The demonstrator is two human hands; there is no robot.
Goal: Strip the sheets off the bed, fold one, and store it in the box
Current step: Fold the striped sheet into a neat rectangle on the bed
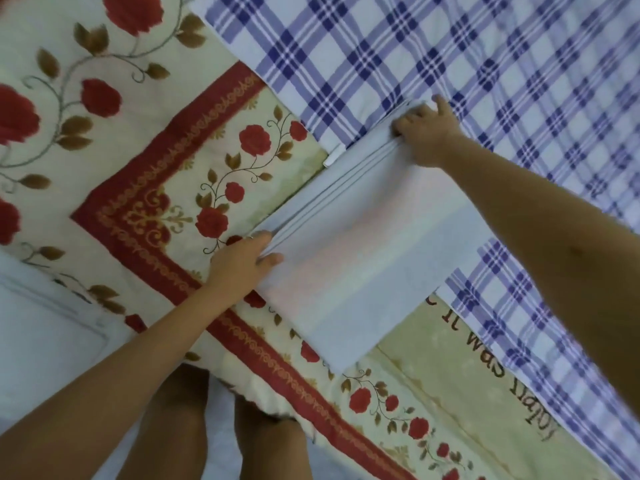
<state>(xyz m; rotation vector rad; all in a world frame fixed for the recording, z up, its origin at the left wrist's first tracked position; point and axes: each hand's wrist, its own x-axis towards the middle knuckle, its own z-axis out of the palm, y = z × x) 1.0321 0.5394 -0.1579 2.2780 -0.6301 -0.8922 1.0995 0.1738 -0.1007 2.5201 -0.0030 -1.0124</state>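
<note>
Upside-down brown script on cream bedsheet (433, 372), "saw it" legible, rest unclear

Bedroom: bed (145, 140), checked sheet (450, 46).

Both hands — left (242, 259), right (424, 133) — gripping a folded white sheet (363, 265), on floral bedspread (156, 150), checked sheet (450, 57)

Pale blue folded sheet (367, 258) lies flat, a layered rectangle spanning between left hand (239, 265) and right hand (426, 133), each gripping a corner; checked sheet (450, 57) spreads beneath the right hand
</note>
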